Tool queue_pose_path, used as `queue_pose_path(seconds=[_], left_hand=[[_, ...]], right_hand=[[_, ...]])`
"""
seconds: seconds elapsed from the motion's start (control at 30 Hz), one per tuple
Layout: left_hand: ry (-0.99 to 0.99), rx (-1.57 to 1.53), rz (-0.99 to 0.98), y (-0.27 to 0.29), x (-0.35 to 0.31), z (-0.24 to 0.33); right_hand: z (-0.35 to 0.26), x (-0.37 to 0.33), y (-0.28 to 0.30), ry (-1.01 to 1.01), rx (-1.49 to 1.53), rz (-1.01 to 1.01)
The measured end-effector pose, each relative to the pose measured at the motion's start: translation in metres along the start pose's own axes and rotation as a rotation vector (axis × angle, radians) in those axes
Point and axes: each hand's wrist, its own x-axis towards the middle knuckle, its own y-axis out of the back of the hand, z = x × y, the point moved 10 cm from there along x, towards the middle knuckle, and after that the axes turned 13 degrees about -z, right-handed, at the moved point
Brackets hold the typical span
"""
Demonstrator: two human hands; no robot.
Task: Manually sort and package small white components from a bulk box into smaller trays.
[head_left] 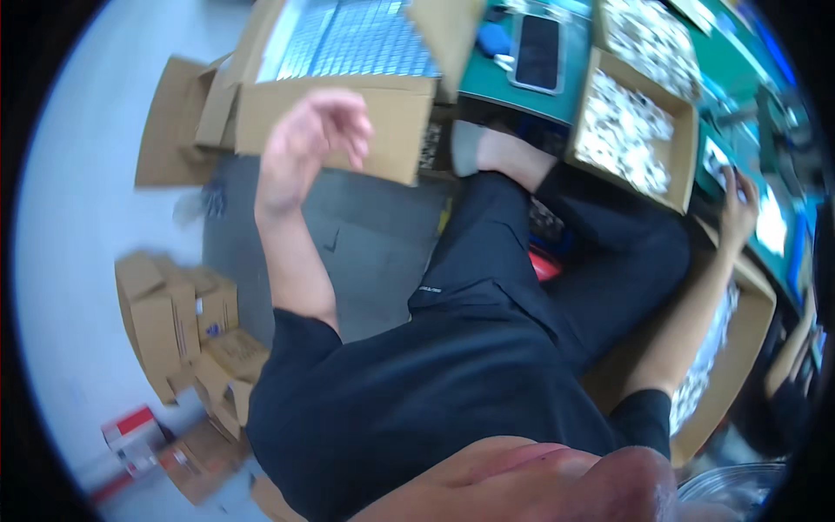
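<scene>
Just ahead of the right hand (pixel 738 213), grip unclear, lies a white part (pixel 716 163); the left hand (pixel 311 143), farther, is loosely spread.

Well left of the left fingers (pixel 358 130) spreads a pale, brightly lit floor (pixel 78 226); nearer the body than those fingers lies a dark grey floor area (pixel 374 235). Brown cartons (pixel 161 322) clutter the border between them. A green-topped bench (pixel 487 83) runs rightward to the right fingers (pixel 732 184), with a white glare (pixel 771 222) just beyond.
</scene>
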Motion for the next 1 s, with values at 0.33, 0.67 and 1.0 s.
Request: queue_pose_path(seconds=[0.33,0.67,1.0], left_hand=[[0.352,0.991,0.696,0.292,0.035,-0.068],[0.223,0.970,0.554,0.211,0.214,-0.124],[0.467,1.029,0.106,0.085,0.240,-0.126]], right_hand=[[0.004,0.025,-0.019,-0.082,0.000,-0.287],[0.069,-0.064,0.005,-0.280,0.560,-0.153],[0.123,-0.163,0.102,-0.392,0.329,0.150]])
